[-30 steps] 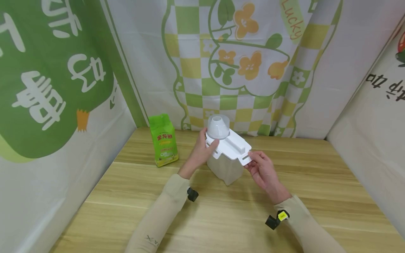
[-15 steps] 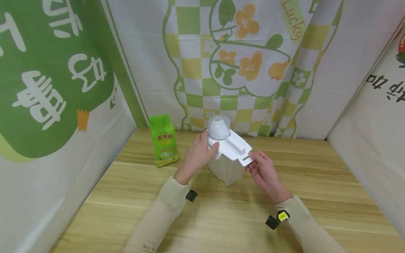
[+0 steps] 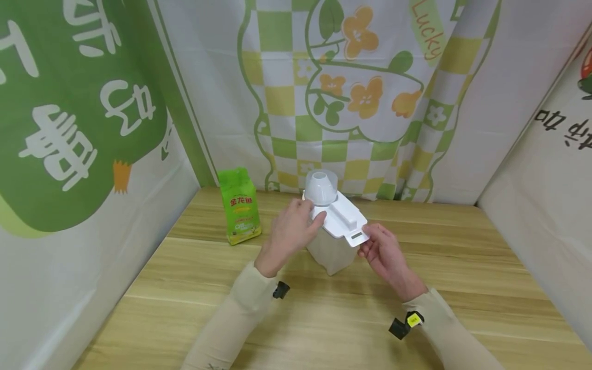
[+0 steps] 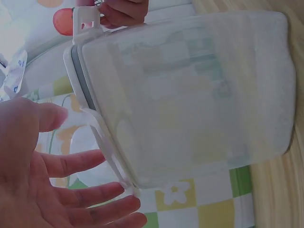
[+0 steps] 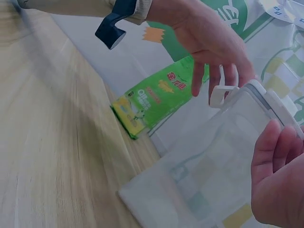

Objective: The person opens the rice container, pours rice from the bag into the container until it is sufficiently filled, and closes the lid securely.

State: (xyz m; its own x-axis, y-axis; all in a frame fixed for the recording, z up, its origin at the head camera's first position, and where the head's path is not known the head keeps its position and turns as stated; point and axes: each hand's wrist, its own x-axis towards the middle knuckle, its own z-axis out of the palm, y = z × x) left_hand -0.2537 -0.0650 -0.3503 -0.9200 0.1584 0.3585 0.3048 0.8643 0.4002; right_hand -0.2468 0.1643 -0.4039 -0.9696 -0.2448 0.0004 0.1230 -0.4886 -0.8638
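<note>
A translucent storage box (image 3: 329, 253) stands on the table with a white lid (image 3: 341, 218) on it. On the lid's far left sits a clear cup with a white cone inside (image 3: 321, 188). My left hand (image 3: 290, 232) is at the lid's left side. The left wrist view shows its fingers spread and fairly straight, fingertips at a white side latch (image 4: 108, 147) that slants down along the box wall. My right hand (image 3: 387, 259) pinches the other latch (image 3: 357, 238), which sticks out from the lid's right side.
A green upright bag with red lettering (image 3: 240, 208) stands on the wooden table (image 3: 324, 329), left of the box. A patterned curtain (image 3: 333, 149) hangs close behind the box. Printed cloth walls stand at left and right.
My left hand has moved from gripping the lid's left edge to lying looser beside it. The left latch, sticking out before, has swung down. The box has shifted slightly toward me.
</note>
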